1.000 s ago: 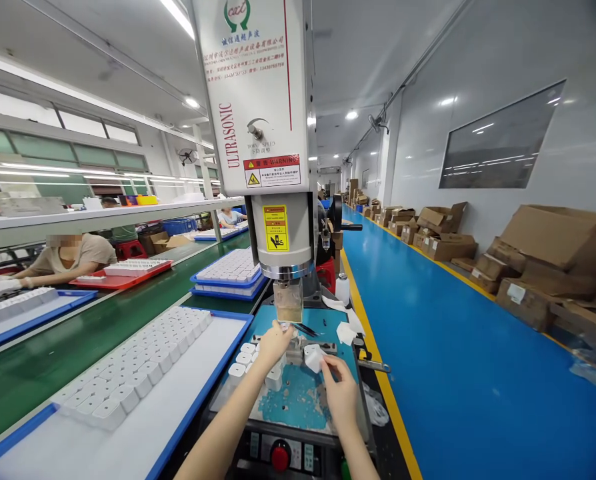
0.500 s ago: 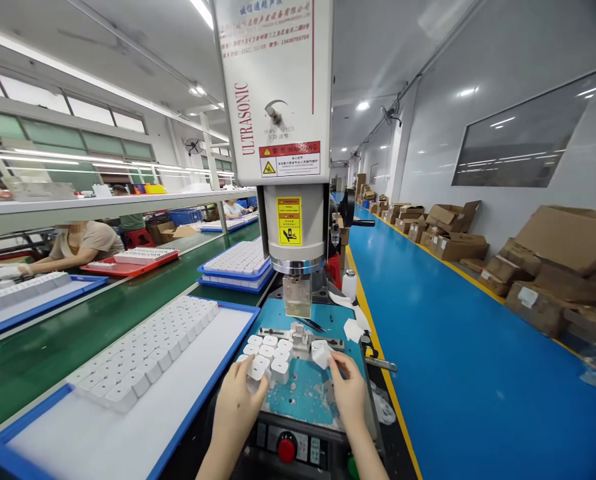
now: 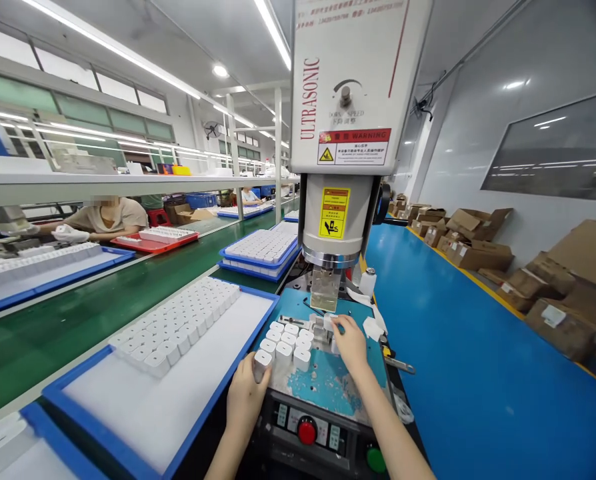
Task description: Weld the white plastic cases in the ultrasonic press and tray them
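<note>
My left hand (image 3: 248, 387) is closed around a white plastic housing (image 3: 263, 361), a small rounded cube with a slot on top. This housing is at the near left corner of a group of several like housings (image 3: 285, 351) on the blue-green machine bed (image 3: 323, 387). With bent fingers, my right hand (image 3: 351, 343) grips another white housing (image 3: 330, 323) at the metal fixture (image 3: 319, 328), under the clear-looking block-shaped horn (image 3: 327, 290) of the ultrasonic machine (image 3: 351, 100). My fingers partly hide that housing, so its seating in the fixture cannot be made out.
To the left, a blue-rimmed tray (image 3: 178, 460) holds rows of white housings (image 3: 178, 323); stacked trays (image 3: 261, 250) stand behind it. A red button (image 3: 307, 431) and a green button (image 3: 377, 459) sit at the front. A co-worker (image 3: 108, 217) sits across the green conveyor (image 3: 153, 280).
My right hand has brought its housing left and away from me to the fixture. My left hand stays at the group's near left corner. The view has turned left.
</note>
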